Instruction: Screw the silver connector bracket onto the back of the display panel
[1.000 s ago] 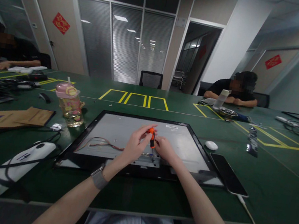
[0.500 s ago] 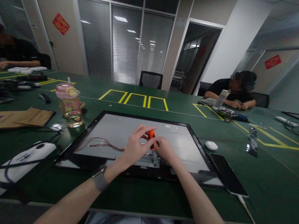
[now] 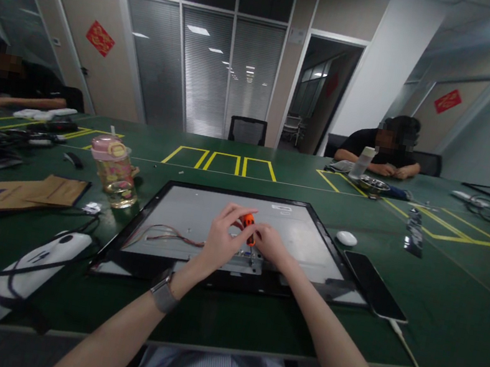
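Observation:
An orange and black screwdriver stands tilted over the near middle of a flat display panel with a grey metal back and black frame. My left hand is closed on its handle from the left. The fingers of my right hand are pinched at the lower end of the same handle. The screwdriver's tip meets a small metal bracket near the panel's front edge; the exact contact point is too small to make out. Thin coloured wires lie on the panel left of my hands.
Left of the panel are a pink-lidded bottle, a brown paper bag and a white power strip with black cables. A white earbud case and a charging phone lie to the right. Two people sit across the table.

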`<action>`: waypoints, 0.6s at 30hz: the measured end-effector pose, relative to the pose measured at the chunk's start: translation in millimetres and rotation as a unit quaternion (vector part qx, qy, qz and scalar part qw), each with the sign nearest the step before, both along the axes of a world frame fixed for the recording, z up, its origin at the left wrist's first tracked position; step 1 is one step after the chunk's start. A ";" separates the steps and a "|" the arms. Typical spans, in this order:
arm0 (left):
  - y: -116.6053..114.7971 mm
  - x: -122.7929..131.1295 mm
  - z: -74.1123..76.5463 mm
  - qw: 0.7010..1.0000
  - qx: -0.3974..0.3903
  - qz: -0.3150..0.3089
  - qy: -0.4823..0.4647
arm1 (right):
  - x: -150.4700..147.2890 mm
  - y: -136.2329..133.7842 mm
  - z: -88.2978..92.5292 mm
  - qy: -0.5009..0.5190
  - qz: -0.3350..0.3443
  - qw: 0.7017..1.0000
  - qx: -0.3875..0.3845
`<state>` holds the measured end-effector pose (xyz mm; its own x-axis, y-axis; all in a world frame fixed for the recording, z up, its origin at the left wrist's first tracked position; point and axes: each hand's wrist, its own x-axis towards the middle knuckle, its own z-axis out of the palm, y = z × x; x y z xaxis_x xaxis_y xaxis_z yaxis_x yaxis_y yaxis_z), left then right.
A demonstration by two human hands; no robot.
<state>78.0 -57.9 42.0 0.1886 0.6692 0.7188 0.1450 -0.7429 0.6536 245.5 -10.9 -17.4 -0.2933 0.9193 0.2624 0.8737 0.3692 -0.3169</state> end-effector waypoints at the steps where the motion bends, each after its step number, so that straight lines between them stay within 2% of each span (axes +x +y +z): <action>1: -0.1 -0.2 0.1 1.000 0.000 -0.004 0.001 | 0.1 -0.2 0.1 0.002 0.001 1.000 0.001; 6: 1.1 -0.8 -1.9 0.999 -0.020 -0.029 -0.010 | 0.2 -1.0 2.2 -0.001 0.014 1.000 -0.005; 18: 3.6 -2.2 0.1 0.997 -0.017 0.028 -0.065 | -0.4 0.1 -0.3 -0.036 -0.006 0.999 0.012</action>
